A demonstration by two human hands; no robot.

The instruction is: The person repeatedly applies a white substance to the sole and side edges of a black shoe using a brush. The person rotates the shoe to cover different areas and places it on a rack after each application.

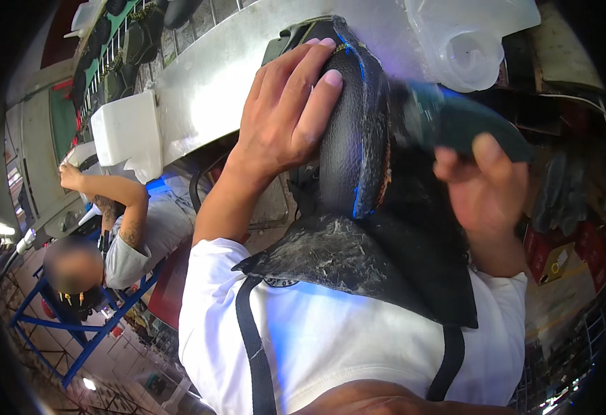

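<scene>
A black leather shoe upper stands toe toward me, tilted on its side, with a rough grey edge and a bright blue line along it. My left hand is closed over its left side, fingers spread across the leather. To its right, my right hand has its fingers bent against a dark green tool, blurred by motion. The tool's pale, bristle-like end, too smeared to make out clearly, is beside the upper's rough edge. A black apron, dusted with pale fibres, hangs below the upper.
A metal worktop curves behind the upper. White plastic containers stand at its left and right. Dark shoes lie on a wire rack at far left. Another person in grey works at left. A red box is at right.
</scene>
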